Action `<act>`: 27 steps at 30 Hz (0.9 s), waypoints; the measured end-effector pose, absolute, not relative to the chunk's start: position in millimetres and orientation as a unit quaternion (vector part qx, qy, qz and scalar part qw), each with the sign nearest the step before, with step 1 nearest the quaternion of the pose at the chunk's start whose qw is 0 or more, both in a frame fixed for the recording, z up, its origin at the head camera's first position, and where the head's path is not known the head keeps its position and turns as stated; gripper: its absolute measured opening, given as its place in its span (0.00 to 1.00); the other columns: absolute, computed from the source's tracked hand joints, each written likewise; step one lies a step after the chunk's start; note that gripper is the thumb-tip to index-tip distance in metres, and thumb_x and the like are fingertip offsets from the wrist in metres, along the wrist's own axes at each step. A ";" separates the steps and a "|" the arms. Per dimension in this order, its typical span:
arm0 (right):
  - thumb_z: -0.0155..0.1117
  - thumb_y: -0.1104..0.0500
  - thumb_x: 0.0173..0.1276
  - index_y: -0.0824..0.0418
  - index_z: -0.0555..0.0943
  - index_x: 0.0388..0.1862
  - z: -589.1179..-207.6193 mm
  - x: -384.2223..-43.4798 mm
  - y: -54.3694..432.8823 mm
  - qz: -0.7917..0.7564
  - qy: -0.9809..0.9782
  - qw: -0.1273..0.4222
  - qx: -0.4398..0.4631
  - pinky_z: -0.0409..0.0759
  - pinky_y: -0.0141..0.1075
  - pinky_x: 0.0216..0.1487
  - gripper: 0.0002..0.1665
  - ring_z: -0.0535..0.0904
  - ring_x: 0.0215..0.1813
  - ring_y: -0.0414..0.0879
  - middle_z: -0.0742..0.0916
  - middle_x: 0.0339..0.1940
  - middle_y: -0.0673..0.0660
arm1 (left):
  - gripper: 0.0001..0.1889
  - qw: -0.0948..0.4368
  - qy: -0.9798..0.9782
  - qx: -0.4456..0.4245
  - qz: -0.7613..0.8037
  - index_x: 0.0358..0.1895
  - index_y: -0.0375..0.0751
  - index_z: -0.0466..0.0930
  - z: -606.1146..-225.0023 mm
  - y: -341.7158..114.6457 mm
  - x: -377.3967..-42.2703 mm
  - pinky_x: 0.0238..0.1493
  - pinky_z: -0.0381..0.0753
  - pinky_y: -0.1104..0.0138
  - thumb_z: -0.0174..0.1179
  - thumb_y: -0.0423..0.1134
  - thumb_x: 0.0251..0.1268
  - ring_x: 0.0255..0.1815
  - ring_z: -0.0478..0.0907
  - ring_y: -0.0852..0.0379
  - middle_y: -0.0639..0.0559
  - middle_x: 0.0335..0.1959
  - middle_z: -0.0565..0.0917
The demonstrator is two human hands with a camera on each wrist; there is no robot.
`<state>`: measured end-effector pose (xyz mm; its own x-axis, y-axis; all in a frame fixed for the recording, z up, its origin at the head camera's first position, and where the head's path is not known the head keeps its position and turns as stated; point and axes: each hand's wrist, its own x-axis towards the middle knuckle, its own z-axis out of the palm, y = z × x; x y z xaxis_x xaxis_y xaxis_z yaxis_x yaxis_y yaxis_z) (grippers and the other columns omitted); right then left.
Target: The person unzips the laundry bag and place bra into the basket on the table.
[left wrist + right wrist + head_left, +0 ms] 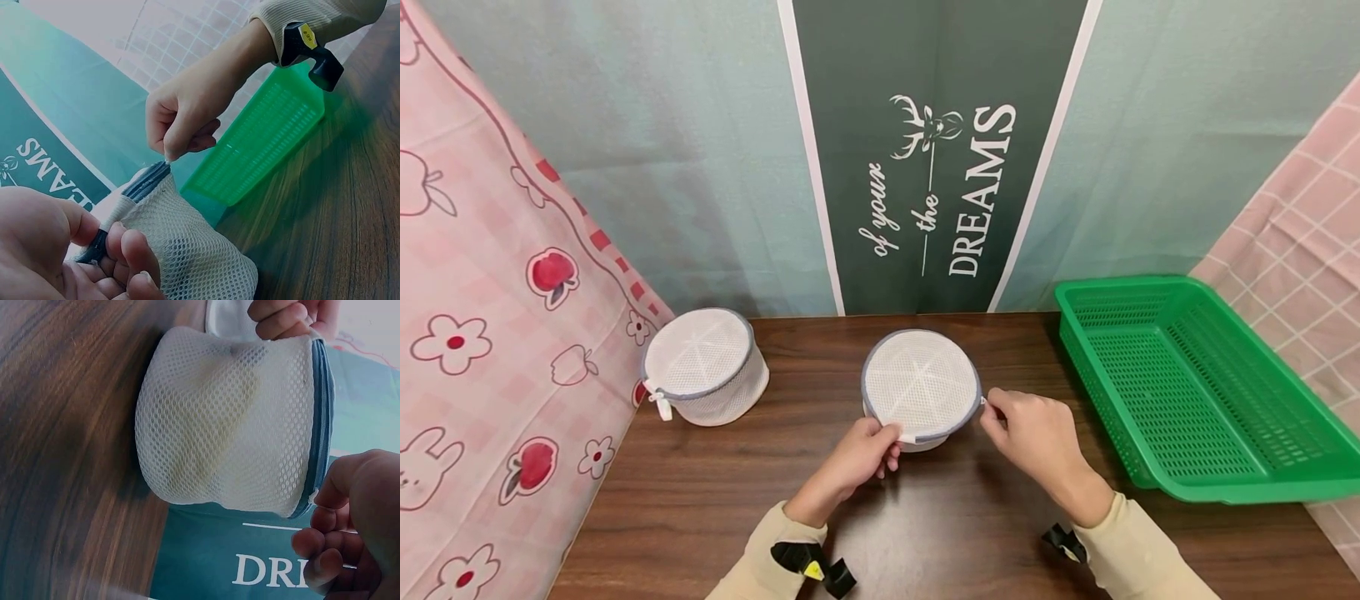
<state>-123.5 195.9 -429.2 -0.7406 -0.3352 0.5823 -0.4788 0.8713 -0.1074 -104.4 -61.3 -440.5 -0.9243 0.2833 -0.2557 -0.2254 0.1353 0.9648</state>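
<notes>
Head view: the middle mesh bag (921, 379) stands on the wooden table (820, 367), between a left mesh bag (703, 358) and a green basket (1172, 400) at right. The left hand (865, 452) pinches the middle mesh bag's near rim (934, 437); the right hand (1035, 427) pinches its zipper pull (313, 497) at right.

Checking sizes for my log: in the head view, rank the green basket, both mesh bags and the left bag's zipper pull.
1. Green basket
2. Left mesh bag and middle mesh bag: too alike to rank
3. Zipper pull

White mesh bag (921, 379) (blue-rimmed), upright on table (812, 375).
</notes>
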 end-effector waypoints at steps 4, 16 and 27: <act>0.56 0.62 0.58 0.49 0.64 0.15 -428.9 -124.4 197.6 0.126 -0.925 0.286 0.218 0.52 0.32 0.14 0.17 0.56 0.15 0.38 0.61 0.13 0.42 | 0.11 0.192 0.729 0.019 0.657 0.29 0.38 0.73 -440.7 -61.4 -103.4 0.20 0.70 0.73 0.51 0.37 0.72 0.19 0.72 0.63 0.55 0.19 0.74; 0.57 0.62 0.60 0.50 0.67 0.16 -429.8 -130.1 202.0 0.125 -0.923 0.291 0.217 0.54 0.33 0.15 0.16 0.57 0.15 0.39 0.63 0.13 0.43 | 0.12 0.193 0.729 0.020 0.656 0.28 0.39 0.73 -440.7 -61.0 -102.7 0.20 0.70 0.73 0.51 0.38 0.72 0.19 0.72 0.63 0.55 0.19 0.74; 0.61 0.60 0.64 0.53 0.71 0.18 -432.6 -141.3 206.9 0.114 -0.926 0.292 0.209 0.55 0.33 0.14 0.15 0.59 0.14 0.40 0.66 0.13 0.45 | 0.12 0.196 0.730 0.019 0.654 0.28 0.39 0.73 -441.9 -61.6 -102.4 0.20 0.70 0.72 0.51 0.38 0.72 0.19 0.72 0.63 0.55 0.19 0.74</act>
